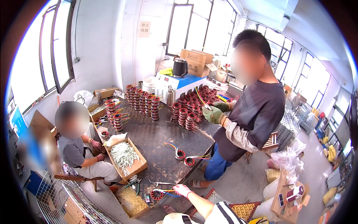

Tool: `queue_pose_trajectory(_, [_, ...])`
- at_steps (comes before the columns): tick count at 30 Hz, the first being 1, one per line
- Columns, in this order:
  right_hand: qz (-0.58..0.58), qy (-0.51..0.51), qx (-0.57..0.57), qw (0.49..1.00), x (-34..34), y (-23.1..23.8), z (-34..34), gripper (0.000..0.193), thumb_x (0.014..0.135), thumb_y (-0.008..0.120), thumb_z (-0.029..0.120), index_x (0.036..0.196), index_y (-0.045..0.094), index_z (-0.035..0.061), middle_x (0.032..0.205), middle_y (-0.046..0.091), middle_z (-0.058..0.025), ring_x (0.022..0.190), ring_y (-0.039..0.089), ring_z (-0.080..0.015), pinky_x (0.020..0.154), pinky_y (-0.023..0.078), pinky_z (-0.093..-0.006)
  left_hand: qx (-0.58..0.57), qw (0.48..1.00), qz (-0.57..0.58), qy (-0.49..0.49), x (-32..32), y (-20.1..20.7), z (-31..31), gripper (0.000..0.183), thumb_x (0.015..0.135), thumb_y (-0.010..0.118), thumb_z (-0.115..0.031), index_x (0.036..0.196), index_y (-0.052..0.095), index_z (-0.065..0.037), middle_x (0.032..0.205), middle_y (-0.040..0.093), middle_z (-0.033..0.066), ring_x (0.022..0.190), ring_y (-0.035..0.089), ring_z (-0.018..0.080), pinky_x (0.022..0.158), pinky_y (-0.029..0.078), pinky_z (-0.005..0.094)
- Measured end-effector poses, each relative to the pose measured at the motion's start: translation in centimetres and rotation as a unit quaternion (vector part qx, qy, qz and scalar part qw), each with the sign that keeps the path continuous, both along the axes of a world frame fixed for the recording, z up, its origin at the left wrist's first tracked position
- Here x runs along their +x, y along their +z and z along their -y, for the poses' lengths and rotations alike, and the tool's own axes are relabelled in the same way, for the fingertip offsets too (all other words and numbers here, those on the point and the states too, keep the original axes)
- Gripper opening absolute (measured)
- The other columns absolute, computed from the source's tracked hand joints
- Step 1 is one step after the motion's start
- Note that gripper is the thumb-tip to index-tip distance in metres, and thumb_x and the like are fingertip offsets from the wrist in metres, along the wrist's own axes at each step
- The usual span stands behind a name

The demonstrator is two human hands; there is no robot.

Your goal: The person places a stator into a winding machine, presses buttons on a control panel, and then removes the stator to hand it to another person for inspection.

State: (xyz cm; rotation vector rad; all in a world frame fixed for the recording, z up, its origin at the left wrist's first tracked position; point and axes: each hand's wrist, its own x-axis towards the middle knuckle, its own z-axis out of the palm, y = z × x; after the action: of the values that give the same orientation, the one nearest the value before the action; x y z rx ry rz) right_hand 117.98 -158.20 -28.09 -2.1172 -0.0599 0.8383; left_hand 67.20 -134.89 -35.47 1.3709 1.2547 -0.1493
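My right hand (182, 190), in a pale pink glove, reaches in from the lower edge with its fingers closed on the coloured lead wires (169, 191) of a motor stator. That stator (157, 194), a red ring with copper windings, lies at the near edge of the dark table (154, 140). Just beyond my hand a thin pale strip (161, 183) rests on the tabletop. Farther back lie two more stators (180, 154) with wires spread out. My left hand is not in view.
A box of white sleeves (143, 165) sits at the left; pliers (138, 186) and a straw-filled box (130, 214) are nearer. Stacked stators (154, 108) stand behind, beside a blue-topped machine (179, 87). One co-worker (80, 149) sits left; another (253, 108) stands right, holding wires.
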Motion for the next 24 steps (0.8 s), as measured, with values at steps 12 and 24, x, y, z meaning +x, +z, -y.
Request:
queue_pose_trajectory(12, [0.118,-0.193,0.251,0.941,9.9,12.3,2.5,0.028,0.095,0.053,0.028,0.114,0.060,0.0084,0.081,0.060,0.0028,0.067,0.054,-0.0045,0.057,0.044,-0.0186,-0.011,0.994,-0.021,-0.110,6.2,0.9,-3.5,0.042,0.089,0.058,-0.037,0.112,0.054,-0.002,0.071,0.059,0.0055,0.062,0.052,0.0148,0.059,0.045,0.0297])
queue_pose_trajectory(24, [0.613,-0.161,-0.100,0.767,29.0,35.8,13.2,0.035,0.082,0.053,0.009,0.117,0.060,0.0094,0.112,0.060,-0.0134,0.101,0.058,-0.0304,0.088,0.046,-0.0378,-0.050,0.990,0.125,-0.046,29.7,13.8,-2.8,0.042,0.091,0.060,-0.023,0.127,0.048,-0.003,0.091,0.057,0.0028,0.079,0.052,0.0103,0.069,0.045,0.0236])
